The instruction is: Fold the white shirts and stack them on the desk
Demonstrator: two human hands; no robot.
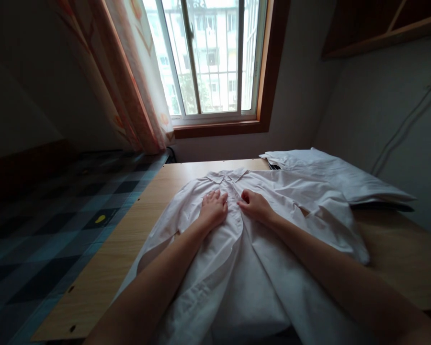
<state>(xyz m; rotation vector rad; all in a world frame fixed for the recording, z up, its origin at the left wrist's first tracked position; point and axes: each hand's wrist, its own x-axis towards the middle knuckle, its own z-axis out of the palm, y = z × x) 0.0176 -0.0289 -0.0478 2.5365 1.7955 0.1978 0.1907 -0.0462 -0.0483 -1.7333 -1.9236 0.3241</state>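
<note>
Head view showed a white shirt (273, 249) spread collar toward twelve o'clock, placket unbuttoned below; left hand (213, 209) pressed flat, fingers spread, right hand (255, 205) pinching the placket.

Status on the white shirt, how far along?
Done: white shirt lies spread face-up on the wooden table, collar away from the person. In hand: left hand flat on the chest, right hand pinching the placket near the collar. Left: front gapes open lower down; no fold visible.

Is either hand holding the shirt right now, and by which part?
The right hand pinches the white shirt at the front edge just below the collar. The left hand only rests flat on it.
</note>
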